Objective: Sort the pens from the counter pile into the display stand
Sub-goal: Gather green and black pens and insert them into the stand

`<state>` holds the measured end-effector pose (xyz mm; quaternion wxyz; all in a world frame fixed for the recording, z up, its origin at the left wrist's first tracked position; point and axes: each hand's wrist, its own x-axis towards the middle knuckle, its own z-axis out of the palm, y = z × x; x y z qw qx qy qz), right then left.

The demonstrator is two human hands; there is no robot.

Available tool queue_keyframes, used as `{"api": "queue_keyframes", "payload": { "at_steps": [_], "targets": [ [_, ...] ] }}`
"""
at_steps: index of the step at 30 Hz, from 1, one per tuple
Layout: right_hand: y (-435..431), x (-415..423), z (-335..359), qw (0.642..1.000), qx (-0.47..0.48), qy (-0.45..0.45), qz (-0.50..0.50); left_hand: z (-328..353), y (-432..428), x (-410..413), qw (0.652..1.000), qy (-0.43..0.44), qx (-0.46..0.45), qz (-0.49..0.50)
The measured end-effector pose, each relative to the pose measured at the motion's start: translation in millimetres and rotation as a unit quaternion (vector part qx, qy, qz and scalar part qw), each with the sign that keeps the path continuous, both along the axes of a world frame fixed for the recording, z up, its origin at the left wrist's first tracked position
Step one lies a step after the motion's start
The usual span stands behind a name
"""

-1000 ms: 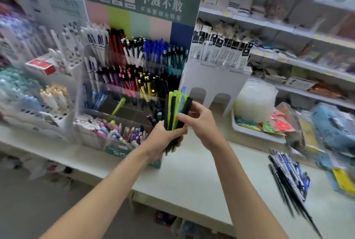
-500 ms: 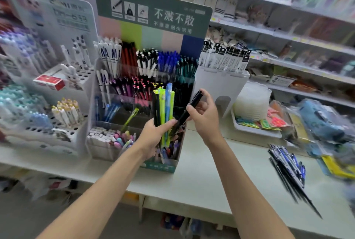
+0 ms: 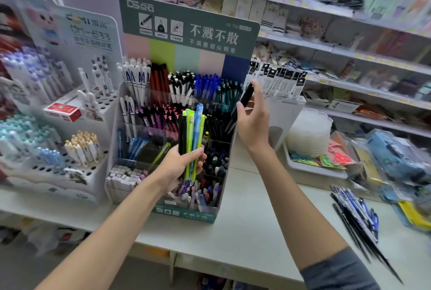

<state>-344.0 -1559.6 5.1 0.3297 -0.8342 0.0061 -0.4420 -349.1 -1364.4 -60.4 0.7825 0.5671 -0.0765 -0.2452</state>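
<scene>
While my left hand is curled round a bundle of pens, lime green, light blue and black, I hold them upright in front of the display stand. Their tips point up past its middle tiers and their lower ends hang over the front compartments. My right hand is raised just beside the stand's right edge. Its thumb and fingers pinch a single black pen, which leans up and to the right, its top end near the teal pens in the back row. The pen is blurred, and I cannot tell which compartment it is over.

The stand sits on the desk under a green header card. Its tiers are packed by colour: white, red, black-and-white, blue and teal at the back, purple, pink and black below. The pile of pens, blue and black, lies on the desk far to my right, well apart from the stand. A white rack of markers stands just left of the display stand. A white tray with a stack of clear plastic pieces sits to the right, under the wall shelves.
</scene>
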Motion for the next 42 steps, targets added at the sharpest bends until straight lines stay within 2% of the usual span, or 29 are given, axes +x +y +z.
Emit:
{"api": "queue_keyframes", "payload": {
  "at_steps": [5, 10, 13, 15, 17, 18, 20, 26, 31, 36, 42],
  "targets": [
    [4, 2, -38, 0.991, -0.056, 0.116, 0.021, 3, 5, 7, 1.0, -0.008, 0.014, 0.006],
    [10, -2, -59, 0.987, -0.115, 0.109, -0.012, 3, 6, 8, 1.0, -0.008, 0.022, -0.008],
    [16, -3, -51, 0.99, -0.126, 0.049, -0.045, 3, 7, 7, 0.999, -0.007, 0.019, -0.036],
    [27, -9, -32, 0.997, -0.04, 0.056, 0.03, 4, 7, 6, 0.998, -0.014, 0.021, -0.062],
    [39, -13, -14, 0.972, 0.09, 0.159, 0.146, 6, 7, 3, 0.995, -0.029, 0.028, -0.095],
    [43, -13, -10, 0.958, 0.112, 0.195, 0.178, 8, 7, 1, 0.993, -0.031, 0.028, -0.107],
    [45, -12, -8, 0.95, 0.12, 0.203, 0.203, 9, 8, -1, 0.993, -0.027, 0.024, -0.11],
    [38, -15, -12, 0.899, 0.268, 0.229, 0.26, 3, 24, -6, 0.994, 0.01, -0.014, -0.107],
    [46, -14, -16, 0.894, 0.265, 0.248, 0.263, -1, 38, -13, 0.994, 0.045, -0.036, -0.094],
    [53, -12, -23, 0.907, 0.149, 0.297, 0.261, -11, 54, -19, 0.995, 0.043, -0.007, -0.095],
    [78, -15, -35, 0.897, 0.184, 0.292, 0.277, -21, 72, -24, 0.997, 0.022, 0.064, -0.031]
  ]
}}
